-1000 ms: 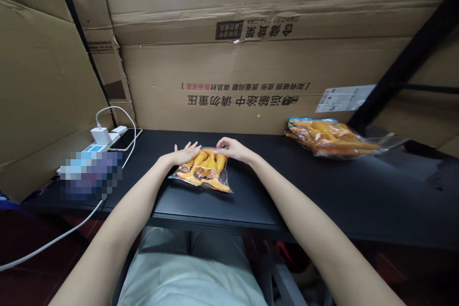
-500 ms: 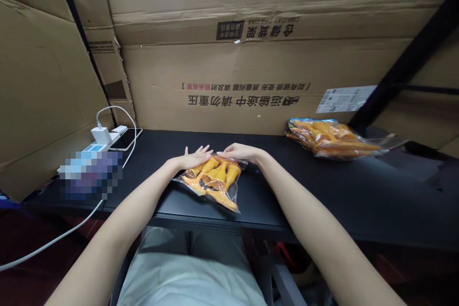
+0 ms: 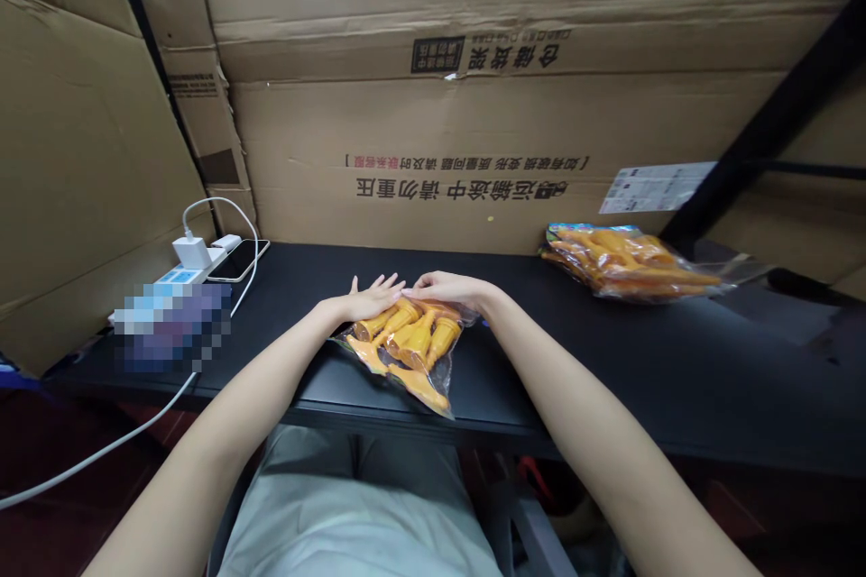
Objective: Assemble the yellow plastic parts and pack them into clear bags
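Observation:
A clear plastic bag [image 3: 406,343] of orange and yellow plastic pieces lies on the black tabletop close to its front edge. The pieces inside look like toy parts; their exact kind I cannot make out. My left hand [image 3: 373,299] rests on the bag's far left edge, fingers spread. At the far right edge, my right hand [image 3: 446,288] has its fingers pinched together on the bag's rim. The two hands nearly meet at the fingertips.
More bags of orange pieces [image 3: 622,261] are stacked at the back right. On the left are a power strip [image 3: 169,275] with a white charger [image 3: 191,251], a phone [image 3: 238,261] and a white cable [image 3: 155,419]. Cardboard [image 3: 419,122] walls the back.
The bag's near end has slid slightly toward me and the pieces inside have shifted. My right hand's fingers have curled more at the bag's far edge; my left hand stays nearly in place.

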`<state>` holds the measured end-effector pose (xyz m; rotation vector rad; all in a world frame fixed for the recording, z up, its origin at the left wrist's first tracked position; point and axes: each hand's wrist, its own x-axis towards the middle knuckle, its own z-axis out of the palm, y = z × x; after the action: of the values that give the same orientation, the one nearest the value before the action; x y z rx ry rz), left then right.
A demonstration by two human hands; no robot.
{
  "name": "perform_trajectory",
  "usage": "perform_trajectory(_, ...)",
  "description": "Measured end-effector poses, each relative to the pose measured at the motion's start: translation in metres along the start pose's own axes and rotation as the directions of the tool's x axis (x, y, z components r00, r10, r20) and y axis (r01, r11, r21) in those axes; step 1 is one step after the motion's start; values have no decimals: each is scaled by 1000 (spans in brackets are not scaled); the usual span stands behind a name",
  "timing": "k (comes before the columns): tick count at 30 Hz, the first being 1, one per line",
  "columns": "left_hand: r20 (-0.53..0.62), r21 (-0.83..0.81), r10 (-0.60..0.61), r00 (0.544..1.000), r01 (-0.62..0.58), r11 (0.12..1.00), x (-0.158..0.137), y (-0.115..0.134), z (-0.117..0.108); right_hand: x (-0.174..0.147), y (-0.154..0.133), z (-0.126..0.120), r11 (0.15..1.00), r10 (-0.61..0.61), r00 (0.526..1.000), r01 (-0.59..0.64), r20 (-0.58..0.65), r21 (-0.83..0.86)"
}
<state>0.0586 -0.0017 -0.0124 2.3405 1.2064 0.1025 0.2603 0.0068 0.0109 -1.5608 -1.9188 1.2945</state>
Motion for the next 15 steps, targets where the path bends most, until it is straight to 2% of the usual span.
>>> perform_trajectory(2, -27, -13, -8, 1000, 8, 1000, 0, -1, 0, 1, 2, -1, 995, 9, 999, -14, 51, 97)
perform_trajectory(5, -134, -53, -47, 990, 41, 998, 2, -8, -1, 1, 5, -5, 965, 33, 991, -64, 128, 253)
perform_trajectory(9, -303, -110, -167, 938, 140, 984, 4, -29, -7, 4, 13, -15, 868, 99, 983, -162, 157, 469)
perform_trajectory(12, -412, -154, -250, 876, 204, 967, 5, -47, -12, 10, 25, -27, 770, 199, 979, -188, 50, 609)
perform_trajectory(15, -474, -197, -300, 828, 232, 952, 5, -59, -14, 19, 39, -40, 694, 231, 965, -77, -120, 716)
